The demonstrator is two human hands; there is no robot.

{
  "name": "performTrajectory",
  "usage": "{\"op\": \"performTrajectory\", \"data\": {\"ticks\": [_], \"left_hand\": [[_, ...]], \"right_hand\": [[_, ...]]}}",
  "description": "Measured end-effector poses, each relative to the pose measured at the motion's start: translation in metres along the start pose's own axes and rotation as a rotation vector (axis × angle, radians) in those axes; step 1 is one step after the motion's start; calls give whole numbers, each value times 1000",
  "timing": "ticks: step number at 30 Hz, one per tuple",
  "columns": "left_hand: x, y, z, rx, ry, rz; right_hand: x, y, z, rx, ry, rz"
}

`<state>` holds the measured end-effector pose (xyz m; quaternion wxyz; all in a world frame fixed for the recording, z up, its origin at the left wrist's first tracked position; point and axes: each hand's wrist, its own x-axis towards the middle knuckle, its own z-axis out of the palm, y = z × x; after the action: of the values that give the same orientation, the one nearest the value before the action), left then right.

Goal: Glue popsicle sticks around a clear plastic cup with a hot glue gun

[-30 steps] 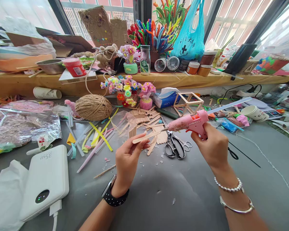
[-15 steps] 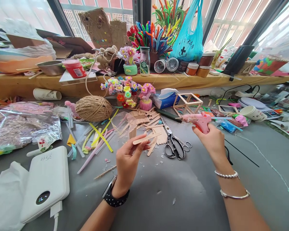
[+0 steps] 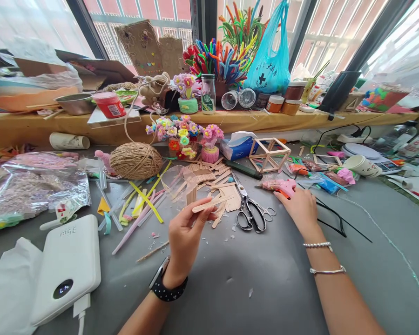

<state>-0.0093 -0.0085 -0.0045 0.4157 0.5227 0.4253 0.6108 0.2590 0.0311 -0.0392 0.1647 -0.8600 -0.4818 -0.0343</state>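
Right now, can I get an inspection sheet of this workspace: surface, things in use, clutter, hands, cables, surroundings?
Surface: grey tabletop, dotted with small pale scraps.
Job's things: wooden stick, raised; glue gun, right of the scissors.
Clutter: loose sticks, twine ball, power bank.
Hands: left hand pinches the wooden stick; right hand touches the glue gun, grip partly hidden.
Cables: white cable at the power bank; black cord beyond the right hand.
Surroundings: crowded ledge behind, windows beyond.

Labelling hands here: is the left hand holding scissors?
No, the left hand holds a wooden stick; black scissors lie on the table.
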Motion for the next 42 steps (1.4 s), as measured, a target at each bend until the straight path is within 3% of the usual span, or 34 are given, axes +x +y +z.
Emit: {"op": "performTrajectory", "data": {"ticks": [3, 6, 8, 11, 15, 23, 33, 42], "left_hand": [[-1, 0, 1, -25, -22, 4], [-2, 1, 2, -73, -28, 1], [-2, 2, 2, -115, -35, -14], [-3, 1, 3, -185, -58, -63], [-1, 0, 4, -283, -72, -180], [0, -1, 9, -505, -171, -445], [-3, -4, 14, -611, -226, -563], [-3, 1, 16, -588, -206, -576]], "right_hand": [[-4, -3, -9, 10, 91, -2], [-10, -13, -21, 278, 197, -147], [-18, -26, -28, 604, 35, -243], [-39, -48, -33, 958, -413, -393], [-65, -70, -35, 1210, -619, -450], [-85, -82, -37, 1405, -570, -452], [-88, -82, -42, 1477, -494, -426], [-90, -82, -40, 1492, -457, -459]]}}
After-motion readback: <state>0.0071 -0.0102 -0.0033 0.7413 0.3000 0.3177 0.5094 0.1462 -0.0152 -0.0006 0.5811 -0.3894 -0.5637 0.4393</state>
